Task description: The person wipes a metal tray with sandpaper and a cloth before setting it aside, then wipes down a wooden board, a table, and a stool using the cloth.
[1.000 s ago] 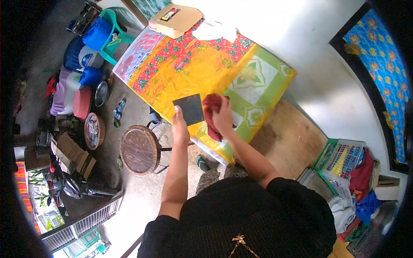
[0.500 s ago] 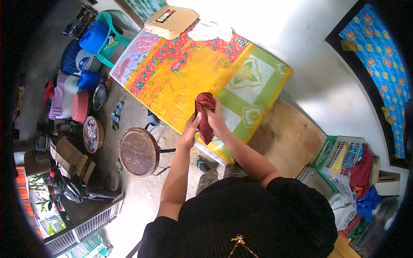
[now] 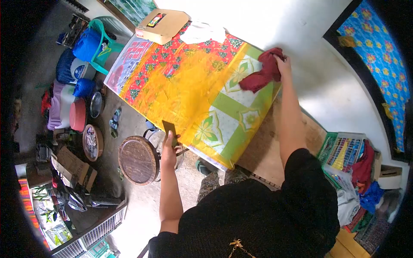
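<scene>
The maroon cloth (image 3: 264, 71) and the dark panel (image 3: 171, 130) have been separated. Half a second earlier, both were held together near the front edge of the bench (image 3: 172, 94); the cloth has since been carried to the far right side, and the panel has been drawn slightly toward the left. Contact between cloth and panel is therefore interrupted, and each item is now controlled by one hand only.

The left hand (image 3: 168, 155) is closed around the lower part of the panel, with the thumb laid against its face. The panel is tilted and is presented at a narrow angle beside the front edge of the bench, near the round stool (image 3: 137, 160). The right hand (image 3: 284, 69) is closed on a gathered portion of the cloth, and the remainder is spread over the green-patterned covering (image 3: 230, 105).

The reverse of the panel is hidden, and its lower end is covered by the fingers. Whether the cloth rests on the covering or is suspended just above it cannot be determined.
</scene>
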Demonstrator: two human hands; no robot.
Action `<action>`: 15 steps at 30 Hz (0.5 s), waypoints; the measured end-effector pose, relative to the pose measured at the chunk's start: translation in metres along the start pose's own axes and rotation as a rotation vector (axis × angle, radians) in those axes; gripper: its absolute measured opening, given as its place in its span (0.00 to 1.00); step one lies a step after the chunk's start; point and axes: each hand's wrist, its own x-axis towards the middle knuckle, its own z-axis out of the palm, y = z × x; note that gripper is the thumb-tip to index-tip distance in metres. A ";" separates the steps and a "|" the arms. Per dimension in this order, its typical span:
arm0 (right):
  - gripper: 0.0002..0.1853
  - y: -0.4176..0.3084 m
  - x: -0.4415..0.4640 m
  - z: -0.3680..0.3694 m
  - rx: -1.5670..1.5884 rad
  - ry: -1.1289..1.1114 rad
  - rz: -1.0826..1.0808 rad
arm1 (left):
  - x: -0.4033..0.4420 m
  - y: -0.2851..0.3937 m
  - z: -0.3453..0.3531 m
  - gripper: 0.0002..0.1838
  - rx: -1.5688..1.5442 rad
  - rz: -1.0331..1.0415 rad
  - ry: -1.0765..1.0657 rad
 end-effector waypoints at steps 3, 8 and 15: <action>0.44 0.065 0.011 0.006 -0.713 0.000 -0.349 | -0.002 -0.009 -0.015 0.26 -0.018 -0.021 0.080; 0.45 0.066 -0.148 0.061 -0.716 -0.083 -0.604 | 0.000 -0.010 -0.045 0.25 -0.033 -0.004 0.128; 0.31 0.078 -0.397 0.234 -0.272 -0.734 -0.853 | 0.033 0.033 -0.082 0.19 -0.150 0.057 0.106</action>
